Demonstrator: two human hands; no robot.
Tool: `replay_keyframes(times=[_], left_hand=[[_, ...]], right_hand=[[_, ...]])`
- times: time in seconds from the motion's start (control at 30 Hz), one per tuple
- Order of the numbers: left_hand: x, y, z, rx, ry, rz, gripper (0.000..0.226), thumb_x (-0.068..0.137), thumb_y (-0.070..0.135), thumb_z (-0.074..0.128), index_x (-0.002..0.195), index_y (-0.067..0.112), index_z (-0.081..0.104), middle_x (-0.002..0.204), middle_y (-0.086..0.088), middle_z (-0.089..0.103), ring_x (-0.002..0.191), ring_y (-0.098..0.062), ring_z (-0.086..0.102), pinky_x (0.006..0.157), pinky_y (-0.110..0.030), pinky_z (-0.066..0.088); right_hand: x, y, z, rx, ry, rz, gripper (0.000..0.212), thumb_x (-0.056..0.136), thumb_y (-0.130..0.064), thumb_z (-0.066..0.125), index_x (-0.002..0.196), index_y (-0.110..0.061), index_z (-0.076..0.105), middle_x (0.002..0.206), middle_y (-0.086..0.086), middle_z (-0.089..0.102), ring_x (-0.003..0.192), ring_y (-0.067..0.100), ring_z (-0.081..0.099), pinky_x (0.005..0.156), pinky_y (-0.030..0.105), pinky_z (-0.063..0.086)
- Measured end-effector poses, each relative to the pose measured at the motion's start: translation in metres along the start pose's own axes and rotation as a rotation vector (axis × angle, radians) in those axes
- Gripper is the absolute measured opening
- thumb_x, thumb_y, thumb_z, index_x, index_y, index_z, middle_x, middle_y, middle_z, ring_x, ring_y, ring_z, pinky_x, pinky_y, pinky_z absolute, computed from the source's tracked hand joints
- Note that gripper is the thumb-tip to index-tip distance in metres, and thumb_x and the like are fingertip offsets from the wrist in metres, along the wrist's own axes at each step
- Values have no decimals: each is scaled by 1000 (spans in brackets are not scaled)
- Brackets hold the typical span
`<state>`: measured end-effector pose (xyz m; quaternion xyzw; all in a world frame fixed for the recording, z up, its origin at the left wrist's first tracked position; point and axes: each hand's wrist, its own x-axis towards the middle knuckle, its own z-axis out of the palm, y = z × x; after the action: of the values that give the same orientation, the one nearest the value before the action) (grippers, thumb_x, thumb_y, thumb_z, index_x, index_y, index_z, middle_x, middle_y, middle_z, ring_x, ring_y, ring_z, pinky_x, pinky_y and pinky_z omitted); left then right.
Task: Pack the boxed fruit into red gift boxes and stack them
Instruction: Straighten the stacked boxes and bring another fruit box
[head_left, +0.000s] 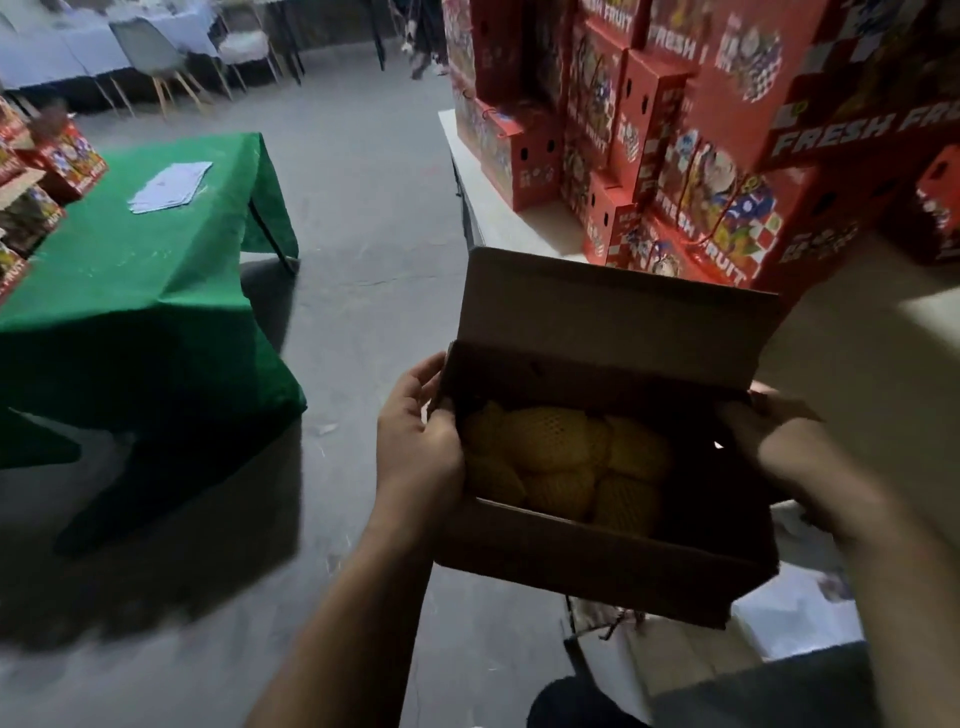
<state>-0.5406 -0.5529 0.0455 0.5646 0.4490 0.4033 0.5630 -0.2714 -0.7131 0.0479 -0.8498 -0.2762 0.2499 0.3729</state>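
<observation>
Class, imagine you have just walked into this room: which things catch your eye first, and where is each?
At centre, an open cardboard box of yellow net-wrapped fruit, gripped by the left hand and the right hand at its two ends. Behind it, upper right, a tall stack of red gift boxes marked FRESH FRUIT. On the left stands a green-covered table.

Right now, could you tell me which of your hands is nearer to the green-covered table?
The left. The left hand grips the brown box's left end, the side facing the green-covered table. The right hand holds the box's far end, away from it.
</observation>
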Motion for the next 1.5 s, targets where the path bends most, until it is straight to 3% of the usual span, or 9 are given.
replay_keyframes(times=[0.1,0.27,0.43,0.57,0.67,0.77,1.03,1.3,1.5], left_hand=[[30,-2,-4,0,-32,-28,47,105,-8,47,133,26,63,133,-3,70,125,-21,66,106,-47,56],[91,-7,6,66,-131,-77,51,106,-6,46,123,37,65,132,0,70,126,-20,66,107,-47,56],[154,-9,28,157,-177,-109,56,106,-7,45,122,43,65,134,3,69,129,-17,64,106,-44,56],[202,-5,44,137,-182,-159,54,105,-9,46,116,38,68,124,3,74,121,-18,68,106,-47,56],[234,-1,61,122,-214,-207,50,105,-9,47,115,35,68,119,2,75,117,-20,71,102,-46,59],[266,0,71,91,-268,-248,50,103,-11,48,116,33,69,106,9,80,103,-15,76,81,-33,64],[359,-11,94,125,-475,-252,47,106,-6,48,126,32,69,107,14,78,101,-11,74,71,-24,63],[504,-30,118,169,-685,-218,45,105,-2,50,126,34,67,115,15,72,103,-6,70,68,-15,59],[591,-28,149,185,-780,-130,45,103,-5,50,128,28,69,102,24,73,89,15,69,68,-8,54]], right_hand=[[18,-3,14,8,16,60,35,68,-70,56,96,-55,69,73,-15,74,64,12,72,67,38,57],[65,13,32,-9,15,214,32,69,-51,59,100,-48,68,65,-5,73,66,29,72,61,42,59],[112,1,49,-15,44,282,31,69,-36,54,70,-7,66,51,8,63,59,36,64,61,41,49],[136,-7,55,-43,69,345,39,63,-40,49,67,-4,65,57,12,65,65,37,66,66,44,54],[150,-15,62,-1,88,321,40,71,-36,51,98,-11,67,86,14,70,87,40,66,83,48,53],[162,-22,64,23,95,373,67,74,-41,51,139,-23,54,119,12,68,107,38,62,98,47,51],[188,-56,78,93,139,504,77,98,-33,56,163,-33,16,163,6,34,143,36,39,115,47,36],[277,-98,139,56,251,690,65,97,-32,54,157,-21,32,148,11,45,129,32,49,98,37,43],[337,-123,157,100,285,829,53,92,-39,52,141,-19,43,102,3,49,89,25,52,53,28,44]])
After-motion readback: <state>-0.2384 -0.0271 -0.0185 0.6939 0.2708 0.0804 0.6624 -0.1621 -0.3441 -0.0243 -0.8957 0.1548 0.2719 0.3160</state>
